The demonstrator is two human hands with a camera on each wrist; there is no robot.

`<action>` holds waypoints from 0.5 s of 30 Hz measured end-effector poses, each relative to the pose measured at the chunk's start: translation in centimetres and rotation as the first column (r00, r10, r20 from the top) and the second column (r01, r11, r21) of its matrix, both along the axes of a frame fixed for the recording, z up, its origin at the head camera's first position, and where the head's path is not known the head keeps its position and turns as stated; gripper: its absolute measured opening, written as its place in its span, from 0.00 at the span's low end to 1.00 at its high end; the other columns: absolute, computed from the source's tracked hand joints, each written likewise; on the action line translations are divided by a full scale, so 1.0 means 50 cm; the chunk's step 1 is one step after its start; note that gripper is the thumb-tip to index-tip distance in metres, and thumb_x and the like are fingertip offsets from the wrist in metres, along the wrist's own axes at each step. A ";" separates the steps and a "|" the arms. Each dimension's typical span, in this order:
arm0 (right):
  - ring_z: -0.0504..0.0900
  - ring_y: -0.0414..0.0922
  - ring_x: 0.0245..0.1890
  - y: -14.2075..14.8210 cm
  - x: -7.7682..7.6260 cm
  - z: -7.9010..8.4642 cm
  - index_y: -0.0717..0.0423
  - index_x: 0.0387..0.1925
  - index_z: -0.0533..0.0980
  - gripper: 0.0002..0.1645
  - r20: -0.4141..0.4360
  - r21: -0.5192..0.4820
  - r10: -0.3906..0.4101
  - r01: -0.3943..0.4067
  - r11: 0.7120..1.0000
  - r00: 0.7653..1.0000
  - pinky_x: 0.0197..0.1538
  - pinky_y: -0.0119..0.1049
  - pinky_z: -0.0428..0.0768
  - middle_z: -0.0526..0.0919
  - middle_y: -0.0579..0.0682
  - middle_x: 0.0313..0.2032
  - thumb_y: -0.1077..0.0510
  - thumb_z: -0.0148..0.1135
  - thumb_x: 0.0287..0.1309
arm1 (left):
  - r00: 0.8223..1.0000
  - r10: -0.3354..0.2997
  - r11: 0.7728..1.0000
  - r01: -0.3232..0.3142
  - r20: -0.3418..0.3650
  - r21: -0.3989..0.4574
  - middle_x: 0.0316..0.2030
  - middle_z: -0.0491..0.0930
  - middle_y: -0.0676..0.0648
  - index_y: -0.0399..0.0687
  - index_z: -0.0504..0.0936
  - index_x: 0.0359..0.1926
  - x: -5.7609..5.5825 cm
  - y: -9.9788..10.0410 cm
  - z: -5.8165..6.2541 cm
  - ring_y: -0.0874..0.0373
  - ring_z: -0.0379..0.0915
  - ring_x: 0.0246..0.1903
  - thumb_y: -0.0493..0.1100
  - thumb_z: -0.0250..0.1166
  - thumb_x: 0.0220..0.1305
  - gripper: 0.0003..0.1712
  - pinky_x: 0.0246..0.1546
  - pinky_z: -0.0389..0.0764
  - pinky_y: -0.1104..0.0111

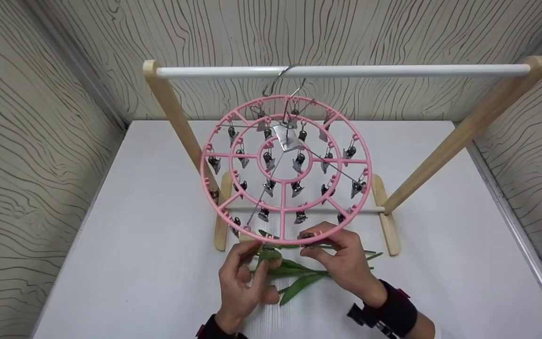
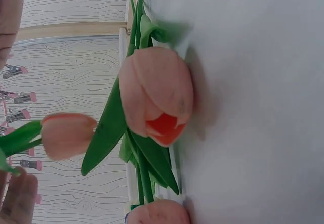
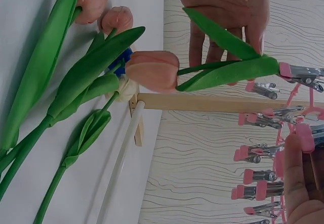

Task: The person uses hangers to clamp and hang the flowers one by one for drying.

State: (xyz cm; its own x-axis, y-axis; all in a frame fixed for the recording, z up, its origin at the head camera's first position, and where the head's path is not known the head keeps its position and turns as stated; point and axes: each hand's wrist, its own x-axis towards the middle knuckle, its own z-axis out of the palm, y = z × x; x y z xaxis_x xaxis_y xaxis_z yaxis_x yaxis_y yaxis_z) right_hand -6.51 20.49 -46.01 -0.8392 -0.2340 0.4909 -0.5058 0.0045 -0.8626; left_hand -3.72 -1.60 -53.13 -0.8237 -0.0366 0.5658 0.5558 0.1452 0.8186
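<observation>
A round pink clip hanger (image 1: 282, 223) with several metal clips hangs by its hook from a white rail. My left hand (image 1: 245, 282) pinches the green leaves of a pink tulip (image 3: 152, 70), just below the hanger's near rim. The tulip hangs flower down, its leaf end at the pink-tipped jaws of a clip (image 3: 301, 75). To the right, my right hand (image 1: 346, 259) pinches another clip (image 3: 305, 137) on the same rim, with no flower visible in it. More pink tulips (image 2: 157, 90) lie on the table beneath both hands.
The white rail (image 1: 346, 70) rests on wooden legs (image 1: 454, 136), with a lower crossbar (image 1: 360, 210) near the table (image 1: 148, 245). A whitish flower (image 3: 127, 88) and something blue (image 3: 121, 62) lie among the tulips. Patterned walls (image 1: 346, 33) enclose the back and sides.
</observation>
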 end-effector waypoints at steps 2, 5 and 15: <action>0.90 0.37 0.46 -0.009 0.000 0.000 0.63 0.47 0.84 0.22 -0.010 -0.009 0.003 -0.003 1.000 1.000 0.49 0.31 0.91 0.91 0.54 0.42 0.80 0.72 0.51 | 0.999 0.045 0.999 -0.045 0.003 -0.012 0.54 0.83 0.42 0.39 0.76 0.63 0.005 -0.003 -0.001 0.58 0.84 0.56 0.23 0.69 0.59 0.30 0.58 0.88 0.68; 0.90 0.38 0.48 -0.021 0.000 -0.002 0.64 0.48 0.84 0.22 -0.030 -0.035 0.015 -0.016 0.999 0.999 0.51 0.31 0.91 0.90 0.56 0.43 0.80 0.71 0.52 | 0.994 0.109 0.993 -0.109 0.006 -0.037 0.54 0.84 0.42 0.39 0.77 0.62 0.011 -0.007 -0.003 0.60 0.84 0.55 0.23 0.69 0.59 0.30 0.55 0.89 0.67; 0.89 0.36 0.51 -0.044 0.003 -0.012 0.65 0.52 0.83 0.24 -0.040 -0.019 -0.006 0.005 1.000 0.999 0.52 0.30 0.90 0.91 0.49 0.49 0.78 0.73 0.52 | 0.986 0.152 0.988 -0.149 0.073 -0.049 0.51 0.84 0.45 0.41 0.78 0.58 0.020 -0.014 -0.011 0.61 0.86 0.51 0.22 0.69 0.59 0.27 0.50 0.91 0.65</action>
